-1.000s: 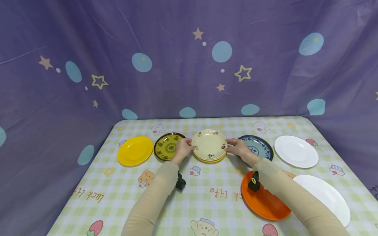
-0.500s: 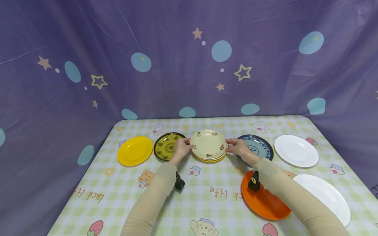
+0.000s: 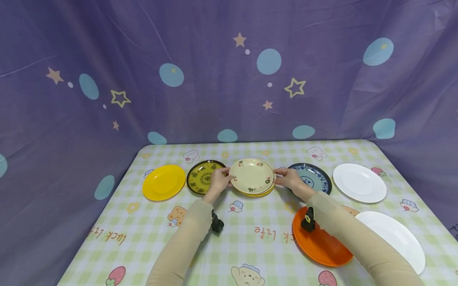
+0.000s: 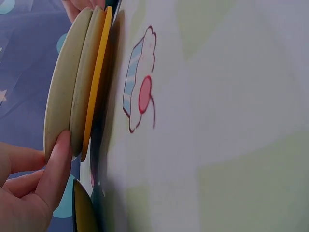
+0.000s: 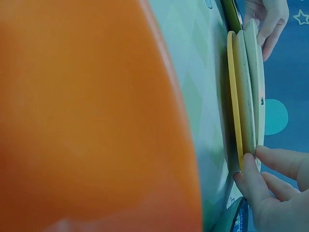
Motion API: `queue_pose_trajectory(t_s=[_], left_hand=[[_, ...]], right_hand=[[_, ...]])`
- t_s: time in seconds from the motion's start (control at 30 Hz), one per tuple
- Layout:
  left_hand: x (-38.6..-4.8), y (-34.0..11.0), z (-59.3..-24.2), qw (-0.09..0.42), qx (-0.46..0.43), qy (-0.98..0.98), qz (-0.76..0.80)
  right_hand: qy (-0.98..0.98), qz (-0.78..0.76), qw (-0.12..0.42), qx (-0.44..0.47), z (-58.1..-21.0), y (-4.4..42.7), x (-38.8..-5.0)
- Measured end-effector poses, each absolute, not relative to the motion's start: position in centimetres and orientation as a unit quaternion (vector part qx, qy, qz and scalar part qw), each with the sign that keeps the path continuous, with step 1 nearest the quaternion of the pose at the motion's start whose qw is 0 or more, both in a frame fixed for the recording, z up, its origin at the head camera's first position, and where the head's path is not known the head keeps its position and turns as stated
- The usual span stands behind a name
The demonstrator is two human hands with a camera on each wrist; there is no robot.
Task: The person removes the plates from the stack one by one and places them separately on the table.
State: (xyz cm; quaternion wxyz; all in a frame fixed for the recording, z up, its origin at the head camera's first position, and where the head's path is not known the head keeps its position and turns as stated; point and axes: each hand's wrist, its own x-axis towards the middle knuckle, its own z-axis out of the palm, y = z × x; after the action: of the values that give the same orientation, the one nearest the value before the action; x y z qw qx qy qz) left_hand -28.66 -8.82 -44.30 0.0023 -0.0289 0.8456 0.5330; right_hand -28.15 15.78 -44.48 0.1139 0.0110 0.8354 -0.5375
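Note:
A stack at the back middle of the table has a yellow plate [image 5: 234,96] at the bottom and two cream plates above it. The upper cream plate [image 3: 251,176] has small printed motifs and sits shifted left over the lower cream plate [image 5: 245,92]. My left hand [image 3: 220,179] pinches the upper plate's left rim, thumb underneath, as the left wrist view shows. On the opposite side my right hand [image 3: 289,179] pinches the stack's edge, its thumb [image 5: 251,169] against the lower cream plate and a finger over the rim.
Left of the stack lie a patterned olive plate [image 3: 196,176] and a yellow plate [image 3: 164,182]. To its right are a blue-patterned plate [image 3: 318,178] and a white plate [image 3: 359,182]. An orange plate [image 3: 322,248] and another white plate [image 3: 393,238] lie nearer, under the right forearm.
The upper cream plate has slid slightly left with my left hand, baring more of the lower plate's right rim. My right hand has stayed nearly still.

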Motion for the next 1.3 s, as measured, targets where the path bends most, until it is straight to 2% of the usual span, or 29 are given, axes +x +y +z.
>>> queue_pose_trajectory(t_s=[0.7, 1.3], left_hand=[[-27.3, -10.9, -43.3, 0.02, -0.064, 0.804, 0.591], [-25.1, -15.6, -42.0, 0.006, -0.072, 0.789, 0.61]], right_hand=[[0.834, -0.538, 0.121, 0.018, -44.3, 15.7, -28.1], [0.832, -0.538, 0.127, 0.034, -44.4, 15.6, -28.2]])
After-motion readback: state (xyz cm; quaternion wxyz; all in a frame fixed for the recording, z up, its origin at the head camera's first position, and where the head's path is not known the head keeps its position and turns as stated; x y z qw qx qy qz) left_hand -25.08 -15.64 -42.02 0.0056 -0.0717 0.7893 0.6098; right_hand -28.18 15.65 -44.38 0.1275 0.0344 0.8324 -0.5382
